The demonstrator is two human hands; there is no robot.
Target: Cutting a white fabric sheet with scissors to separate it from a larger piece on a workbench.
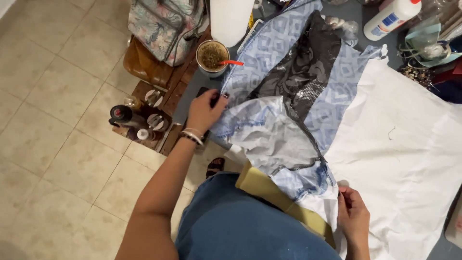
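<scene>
The blue patterned fabric (269, 62) with its black printed panel (303, 67) lies spread over the table, overlapping the large white cloth (404, 144) that covers most of the surface to your right — you have it laid flat, it seems, so both layers can be lined up. Your left hand (204, 111) rests at the fabric's left edge, fingers bent and pressing the cloth down where it meets the table's rim, which looks like a way of keeping it from sliding. Your right hand (352, 214) sits at the near edge, thumb and fingertips pinched on the white cloth just below the blue corner. A yellow-olive strip (269, 190) shows under the fabric by your lap. Beyond, a floral bag (163, 26) stands at the table's end, a white bottle with a red cap and blue label (391, 18) lies tilted at the far side, and a cup of chopped herb with a red straw (213, 57) stands just beside the fabric.
</scene>
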